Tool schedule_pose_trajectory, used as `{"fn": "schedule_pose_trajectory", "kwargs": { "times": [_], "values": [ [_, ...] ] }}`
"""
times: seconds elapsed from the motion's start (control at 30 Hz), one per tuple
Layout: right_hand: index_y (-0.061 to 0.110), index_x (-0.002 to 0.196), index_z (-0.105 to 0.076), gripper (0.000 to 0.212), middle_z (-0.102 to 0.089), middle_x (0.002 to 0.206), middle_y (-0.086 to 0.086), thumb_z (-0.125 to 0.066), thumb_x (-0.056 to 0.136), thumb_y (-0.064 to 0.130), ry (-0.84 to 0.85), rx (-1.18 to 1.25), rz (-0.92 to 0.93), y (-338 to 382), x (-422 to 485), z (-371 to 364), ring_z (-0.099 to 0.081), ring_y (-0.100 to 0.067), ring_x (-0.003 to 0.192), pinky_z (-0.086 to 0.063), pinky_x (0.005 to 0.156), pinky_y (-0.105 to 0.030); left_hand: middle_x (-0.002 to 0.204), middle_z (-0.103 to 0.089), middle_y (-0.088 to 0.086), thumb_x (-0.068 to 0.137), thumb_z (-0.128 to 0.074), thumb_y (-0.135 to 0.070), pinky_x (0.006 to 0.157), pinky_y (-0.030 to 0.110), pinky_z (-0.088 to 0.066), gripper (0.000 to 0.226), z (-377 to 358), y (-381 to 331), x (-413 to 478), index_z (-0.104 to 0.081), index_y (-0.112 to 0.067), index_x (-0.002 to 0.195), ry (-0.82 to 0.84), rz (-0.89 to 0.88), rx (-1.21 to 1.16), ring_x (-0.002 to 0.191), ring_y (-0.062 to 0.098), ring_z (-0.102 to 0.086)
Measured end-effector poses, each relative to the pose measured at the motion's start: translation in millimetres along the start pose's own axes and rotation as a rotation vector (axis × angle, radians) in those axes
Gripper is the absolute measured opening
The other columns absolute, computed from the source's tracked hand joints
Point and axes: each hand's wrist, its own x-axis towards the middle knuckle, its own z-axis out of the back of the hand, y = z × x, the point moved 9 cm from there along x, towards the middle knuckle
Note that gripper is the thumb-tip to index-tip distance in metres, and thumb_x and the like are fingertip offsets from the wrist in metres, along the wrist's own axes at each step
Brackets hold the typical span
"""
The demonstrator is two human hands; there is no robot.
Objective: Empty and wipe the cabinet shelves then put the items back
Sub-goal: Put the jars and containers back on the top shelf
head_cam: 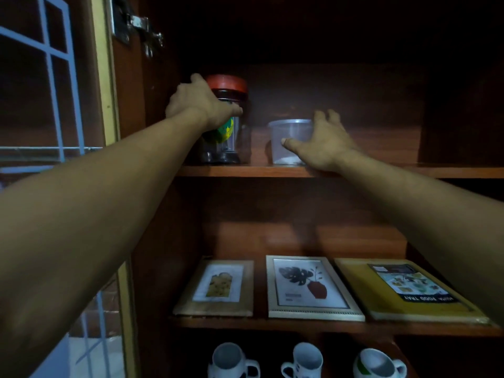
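- Cabinet point(300, 214): dark wood, open at the front, three levels in view.
- Middle shelf point(272, 327): three flat items lie side by side. From left: a wooden picture frame point(218, 287), a silver picture frame point(311, 287), and a yellow food tray pack point(381, 301).
- Upper shelf point(245, 171): carries the two items being handled, standing near each other but not touching.
- Jar point(226, 143): clear, red lid, upright at the shelf's left end. The left hand point(199, 105) grips it just below the lid, fingers curled round the body.
- Plastic container point(286, 137): translucent, no lid, upright to the right of the jar. The right hand point(324, 145) holds it, thumb on the front wall, fingers over the far rim.
- Mugs: three white mugs point(231, 361) in a row on the lowest level.
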Motion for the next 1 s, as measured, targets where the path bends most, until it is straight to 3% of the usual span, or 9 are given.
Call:
{"fn": "schedule_pose_trajectory", "kwargs": {
  "times": [0.2, 0.33, 0.47, 0.67, 0.8, 1.0],
  "values": [
    [0.010, 0.142, -0.037, 0.083, -0.029, 0.151, -0.013, -0.061, 0.082, 0.062, -0.024, -0.053, 0.072, 10.2, -23.3, 9.6, -0.038, -0.035, 0.136, -0.031, 0.112, -0.049, 0.136, -0.051, 0.017, 0.075, -0.071, -0.060, 0.096, 0.044, -0.045, 0.087, 5.1, 4.8, -23.3, -0.038, -0.013, 0.141, 0.003, -0.083, 0.050, 0.124, 0.037, -0.051],
    [0.011, 0.139, -0.039, 0.079, -0.032, 0.148, -0.013, -0.061, 0.082, 0.061, -0.006, -0.073, 0.113, 16.3, -43.6, 15.3, -0.038, -0.035, 0.134, -0.030, 0.111, -0.050, 0.133, -0.051, 0.018, 0.074, -0.070, -0.060, 0.101, 0.047, -0.044, 0.084, 2.8, 1.4, -39.8, -0.041, -0.013, 0.137, 0.026, -0.175, 0.091, 0.122, 0.037, -0.050],
    [0.013, 0.144, -0.035, 0.082, -0.027, 0.152, -0.013, -0.060, 0.082, 0.061, 0.022, -0.087, 0.153, 21.9, -65.5, 23.8, -0.034, -0.034, 0.138, -0.025, 0.112, -0.049, 0.133, -0.051, 0.017, 0.074, -0.070, -0.057, 0.102, 0.049, -0.042, 0.082, 0.9, -8.3, -61.9, -0.042, -0.014, 0.138, 0.057, -0.253, 0.104, 0.122, 0.037, -0.048],
    [0.016, 0.150, -0.024, 0.087, -0.017, 0.158, -0.009, -0.056, 0.084, 0.064, 0.104, -0.161, 0.188, 24.3, -97.5, 21.2, -0.026, -0.031, 0.143, -0.020, 0.116, -0.053, 0.141, -0.046, 0.011, 0.071, -0.062, -0.065, 0.109, 0.050, -0.028, 0.083, 0.7, -19.3, -110.0, -0.040, -0.021, 0.139, 0.009, -0.480, 0.311, 0.131, 0.033, -0.036],
    [0.017, 0.153, -0.016, 0.091, -0.006, 0.163, -0.009, -0.055, 0.086, 0.064, 0.137, -0.213, 0.202, 27.8, -122.6, 16.8, -0.010, -0.029, 0.149, -0.012, 0.119, -0.053, 0.151, -0.034, 0.011, 0.072, -0.062, -0.063, 0.115, 0.056, -0.017, 0.090, -4.2, -12.1, -134.2, -0.031, -0.023, 0.147, 0.047, -0.502, 0.334, 0.140, 0.033, -0.025],
    [0.017, 0.155, -0.010, 0.094, -0.001, 0.163, -0.009, -0.056, 0.086, 0.062, 0.208, -0.247, 0.183, 22.0, -167.4, 1.1, -0.005, -0.029, 0.150, -0.006, 0.120, -0.054, 0.157, -0.022, 0.010, 0.077, -0.060, -0.062, 0.115, 0.060, -0.012, 0.090, -20.5, -3.1, -180.2, -0.024, -0.022, 0.149, 0.123, -0.553, 0.383, 0.146, 0.034, -0.014]
  ]
}}
